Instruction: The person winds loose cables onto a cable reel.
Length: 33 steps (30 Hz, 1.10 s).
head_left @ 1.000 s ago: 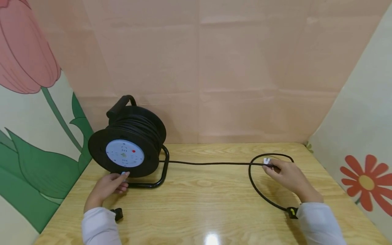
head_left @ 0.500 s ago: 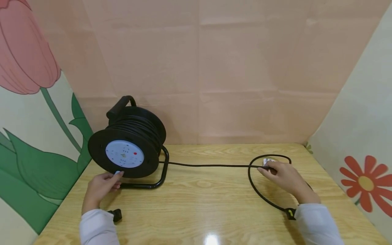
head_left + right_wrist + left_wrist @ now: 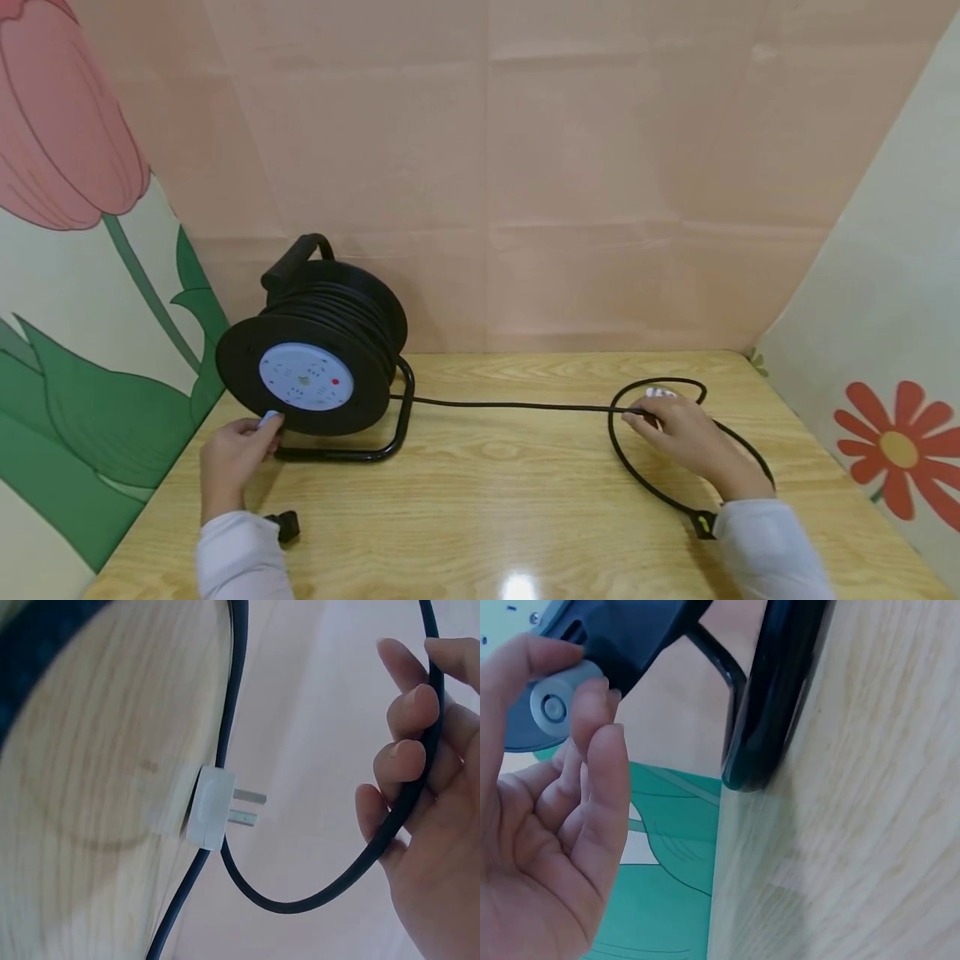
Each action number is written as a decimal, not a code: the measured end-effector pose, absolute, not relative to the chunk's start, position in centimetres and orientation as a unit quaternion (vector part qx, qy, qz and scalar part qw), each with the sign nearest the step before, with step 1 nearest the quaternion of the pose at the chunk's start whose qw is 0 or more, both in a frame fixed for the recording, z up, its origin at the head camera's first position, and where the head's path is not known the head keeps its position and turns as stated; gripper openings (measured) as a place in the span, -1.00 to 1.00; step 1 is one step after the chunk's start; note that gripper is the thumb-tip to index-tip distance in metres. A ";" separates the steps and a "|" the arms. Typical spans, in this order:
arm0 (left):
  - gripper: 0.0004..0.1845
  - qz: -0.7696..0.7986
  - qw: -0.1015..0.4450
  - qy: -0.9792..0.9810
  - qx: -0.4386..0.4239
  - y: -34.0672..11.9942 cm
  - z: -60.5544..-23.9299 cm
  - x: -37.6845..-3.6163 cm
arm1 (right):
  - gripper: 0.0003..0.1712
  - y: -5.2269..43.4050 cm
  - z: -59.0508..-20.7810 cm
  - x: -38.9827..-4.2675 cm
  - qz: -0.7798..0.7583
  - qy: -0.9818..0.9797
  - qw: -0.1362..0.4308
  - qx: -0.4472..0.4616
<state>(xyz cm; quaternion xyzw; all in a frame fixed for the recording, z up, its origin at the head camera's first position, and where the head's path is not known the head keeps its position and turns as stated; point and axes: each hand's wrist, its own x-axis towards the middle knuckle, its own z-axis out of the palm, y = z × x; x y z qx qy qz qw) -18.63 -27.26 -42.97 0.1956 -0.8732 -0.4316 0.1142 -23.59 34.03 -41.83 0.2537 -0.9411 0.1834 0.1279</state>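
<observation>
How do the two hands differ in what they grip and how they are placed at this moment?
The left hand pinches the small grey knob on the cable reel, while the right hand curls its fingers round the black cable. The left hand is at the reel's lower rim; the right hand is far across the table, near the white plug. Both wear white sleeves.

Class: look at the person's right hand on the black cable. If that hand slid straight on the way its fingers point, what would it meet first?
The right hand points left along the cable; it would probably meet the reel's black stand first, though depth is unclear.
</observation>
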 end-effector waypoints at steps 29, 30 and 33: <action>-0.67 -0.713 0.308 -0.575 0.258 -26.6 -40.7 -19.0 | -0.80 32.8 -42.0 -23.7 0.109 -0.928 0.226 0.275; -0.69 -0.720 0.315 -0.563 0.255 -26.6 -40.6 -19.0 | -0.81 32.8 -42.0 -23.6 0.108 -0.930 0.222 0.273; -0.75 -0.744 0.334 -0.527 0.239 -26.5 -40.3 -19.2 | -0.83 32.7 -41.9 -23.6 0.107 -0.935 0.212 0.263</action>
